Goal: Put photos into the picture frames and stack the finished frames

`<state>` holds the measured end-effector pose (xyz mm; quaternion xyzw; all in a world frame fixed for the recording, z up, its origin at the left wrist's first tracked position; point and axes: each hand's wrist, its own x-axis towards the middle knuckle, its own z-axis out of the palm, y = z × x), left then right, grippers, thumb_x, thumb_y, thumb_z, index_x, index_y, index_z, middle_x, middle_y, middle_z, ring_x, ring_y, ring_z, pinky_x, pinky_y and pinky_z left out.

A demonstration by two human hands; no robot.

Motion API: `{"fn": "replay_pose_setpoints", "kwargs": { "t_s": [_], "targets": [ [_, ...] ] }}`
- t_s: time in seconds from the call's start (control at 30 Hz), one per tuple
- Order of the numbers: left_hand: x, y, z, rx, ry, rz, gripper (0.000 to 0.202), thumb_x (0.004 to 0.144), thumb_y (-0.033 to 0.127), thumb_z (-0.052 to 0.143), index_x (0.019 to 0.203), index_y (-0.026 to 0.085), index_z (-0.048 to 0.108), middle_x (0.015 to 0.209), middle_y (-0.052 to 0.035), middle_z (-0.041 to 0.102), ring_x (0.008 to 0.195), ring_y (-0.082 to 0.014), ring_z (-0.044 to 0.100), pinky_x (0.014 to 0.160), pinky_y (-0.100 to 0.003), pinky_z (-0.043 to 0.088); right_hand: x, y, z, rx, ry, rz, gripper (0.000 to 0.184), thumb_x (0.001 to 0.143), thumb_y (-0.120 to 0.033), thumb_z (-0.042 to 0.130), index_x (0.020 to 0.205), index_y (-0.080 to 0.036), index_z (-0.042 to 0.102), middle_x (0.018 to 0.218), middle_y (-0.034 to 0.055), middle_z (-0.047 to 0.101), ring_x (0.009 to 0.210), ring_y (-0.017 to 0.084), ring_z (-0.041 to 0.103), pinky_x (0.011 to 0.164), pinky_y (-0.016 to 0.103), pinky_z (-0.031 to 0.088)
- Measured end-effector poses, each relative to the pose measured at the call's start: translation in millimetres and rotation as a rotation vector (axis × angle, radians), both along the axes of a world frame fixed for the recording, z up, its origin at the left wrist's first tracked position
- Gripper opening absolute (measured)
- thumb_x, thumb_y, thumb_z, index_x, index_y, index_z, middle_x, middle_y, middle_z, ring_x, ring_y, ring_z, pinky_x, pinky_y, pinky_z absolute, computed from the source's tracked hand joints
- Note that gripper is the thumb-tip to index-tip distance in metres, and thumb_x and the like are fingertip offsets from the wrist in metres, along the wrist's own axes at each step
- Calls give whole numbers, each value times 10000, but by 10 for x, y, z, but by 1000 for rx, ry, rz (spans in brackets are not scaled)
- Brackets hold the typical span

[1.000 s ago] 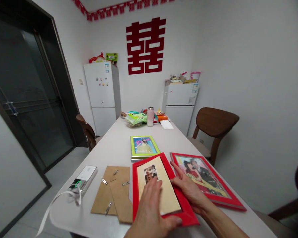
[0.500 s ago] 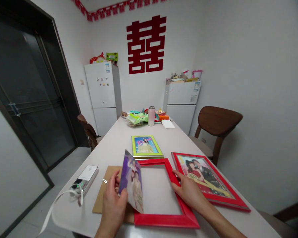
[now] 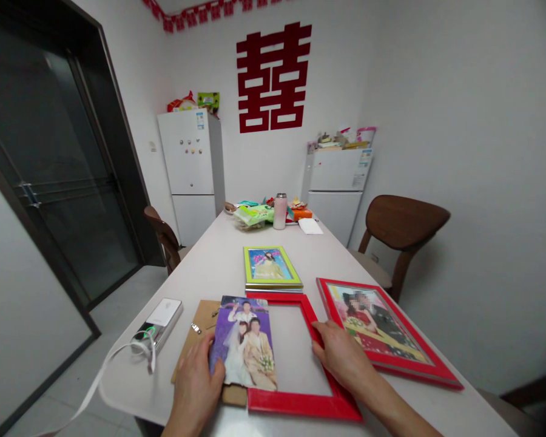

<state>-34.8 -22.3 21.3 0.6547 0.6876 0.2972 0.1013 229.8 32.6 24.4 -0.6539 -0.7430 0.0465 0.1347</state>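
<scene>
A photo print with a purple background lies nearly flat over the left side of an empty red picture frame. My left hand pinches the print's left edge between thumb and fingers. Under the print and that hand is a brown backing board with a small metal clip, partly hidden. On the frame's right side, my right hand is closed around the red bar, thumb and fingers at its inner edge. White tabletop shows through the frame's opening.
A red framed picture lies at the right, close to my right hand. Beyond the empty frame sits a yellow-green framed picture. A power bank with a white strap is at the left. Snack bags and a pink bottle stand farther back.
My left hand has turned and lowered the print from a steep tilt to nearly flat, its picture side now facing up. My right hand stays on the red frame.
</scene>
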Motion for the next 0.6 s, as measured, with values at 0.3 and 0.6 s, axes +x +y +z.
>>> {"fn": "replay_pose_setpoints", "kwargs": {
  "t_s": [0.3,0.6],
  "targets": [
    [123,-29,-110,83,174,-189,418,683,228,458,1090,138,485,1165,-124,494,1079,-255,433,911,-444,335,-524,-2,-35,-254,894,66,569,697,-270,430,1225,-83,331,751,58,616,533,125,550,500,249,442],
    [427,-4,-98,299,27,-413,601,627,56,420,1219,147,373,1297,-125,362,1195,-254,308,961,-463,291,-934,1,334,-477,1452,203,310,637,-234,512,917,-116,576,535,-28,565,390,51,428,362,158,339]
  ]
}}
